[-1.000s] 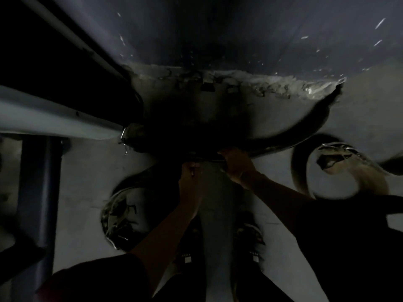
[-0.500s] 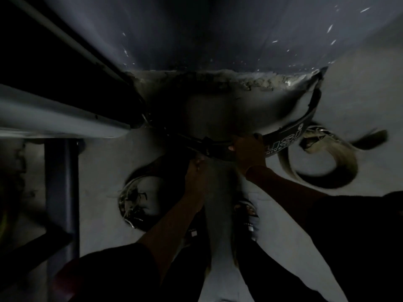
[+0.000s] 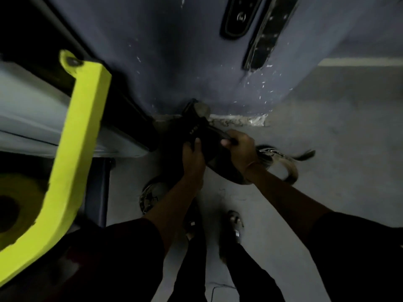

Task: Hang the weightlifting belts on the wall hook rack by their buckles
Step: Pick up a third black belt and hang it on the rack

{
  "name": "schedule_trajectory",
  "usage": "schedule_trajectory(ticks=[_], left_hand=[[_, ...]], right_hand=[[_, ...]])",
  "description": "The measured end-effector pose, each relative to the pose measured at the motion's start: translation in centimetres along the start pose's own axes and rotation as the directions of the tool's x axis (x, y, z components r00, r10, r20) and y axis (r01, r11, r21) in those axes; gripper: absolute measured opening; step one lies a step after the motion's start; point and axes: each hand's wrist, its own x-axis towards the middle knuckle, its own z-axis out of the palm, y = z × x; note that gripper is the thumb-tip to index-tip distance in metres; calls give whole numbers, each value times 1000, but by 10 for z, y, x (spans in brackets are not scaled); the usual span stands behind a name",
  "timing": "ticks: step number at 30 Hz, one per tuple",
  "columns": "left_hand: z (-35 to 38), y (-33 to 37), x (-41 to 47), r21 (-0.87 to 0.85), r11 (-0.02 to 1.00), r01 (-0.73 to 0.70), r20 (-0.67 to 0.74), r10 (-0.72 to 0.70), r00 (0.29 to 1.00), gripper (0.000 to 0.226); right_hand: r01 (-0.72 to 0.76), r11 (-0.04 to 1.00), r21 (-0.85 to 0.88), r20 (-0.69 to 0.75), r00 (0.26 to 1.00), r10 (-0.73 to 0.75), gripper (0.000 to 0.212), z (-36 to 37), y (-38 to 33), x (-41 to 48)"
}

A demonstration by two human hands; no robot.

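Observation:
I hold a black weightlifting belt (image 3: 202, 136) in front of me, folded up between both hands near the foot of the blue-grey wall (image 3: 174, 62). My left hand (image 3: 193, 155) grips its lower left part and my right hand (image 3: 239, 147) grips its right edge. A tan belt (image 3: 287, 168) with a metal buckle lies curled on the floor right of my right wrist. Another belt with a shiny buckle (image 3: 150, 197) lies on the floor under my left forearm. Two dark belts (image 3: 237, 17) (image 3: 268, 33) hang on the wall at the top. The hook rack is out of view.
A bright yellow-green machine frame (image 3: 72, 149) and a pale beam (image 3: 32, 120) fill the left side. My two feet (image 3: 213, 227) stand on the grey floor (image 3: 338, 149) below the belts. The scene is dim.
I have stood up and the view has risen. The black belt, stretched out low along the floor before, is now lifted and bunched between both hands. The hanging belts and yellow frame came into view.

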Motion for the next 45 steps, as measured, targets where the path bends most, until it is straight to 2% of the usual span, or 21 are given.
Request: schedule_trajectory(ticks=[2,6,10,12,14,16,18,21,24,26,29,31,34,37,39,41,45], left_hand=[[-10,30,-30,-36,998,-57,-8,57,998,43],[-21,86,-110,-58,968,-246,11,247,969,52],[-24,141,-199,-104,931,-351,20,354,935,53],[-30,172,-240,-32,883,-469,-8,469,883,50],[-38,204,-273,3,799,-601,-38,601,798,41],[-45,241,-307,-51,750,-659,-78,655,751,33],[-49,277,-342,-80,698,-711,-86,706,703,32],[-54,323,-392,-95,609,-787,-58,786,616,34],[-63,361,-434,-104,514,-851,-19,855,519,33],[-70,387,-458,-123,461,-879,-5,885,465,27],[-82,423,-489,-158,396,-905,-41,913,407,23],[-91,439,-506,-170,359,-918,-62,926,373,26],[-106,455,-524,-167,325,-931,-82,936,342,30],[-121,458,-535,-134,297,-945,-70,949,308,35],[-128,453,-538,-116,306,-945,-35,950,312,38],[-132,444,-542,-113,316,-942,3,948,318,38],[-137,435,-556,-98,284,-954,90,957,276,35]], right_hand=[[-9,998,64,-2,1000,9,20,-23,-31,-24],[28,975,219,1,1000,-29,10,-70,-88,-71],[29,893,448,32,998,-48,12,-119,-143,-140],[46,857,513,36,997,-75,14,-146,-170,-175],[101,835,540,30,990,-139,16,-173,-200,-206],[175,806,565,14,975,-222,17,-195,-231,-230],[253,757,603,-42,957,-287,33,-219,-266,-251],[362,701,614,-127,922,-365,43,-258,-318,-279],[445,644,622,-216,888,-405,27,-294,-367,-304],[506,607,613,-268,856,-442,28,-311,-396,-321],[610,567,554,-349,788,-507,17,-325,-430,-347],[675,531,512,-396,734,-552,19,-330,-443,-364],[735,482,477,-415,672,-613,16,-326,-438,-399],[698,514,499,-369,708,-602,7,-302,-398,-421],[657,542,524,-350,746,-566,11,-288,-379,-432],[688,556,467,-392,724,-567,11,-291,-388,-435],[754,473,456,-448,654,-609,10,-318,-443,-449]])
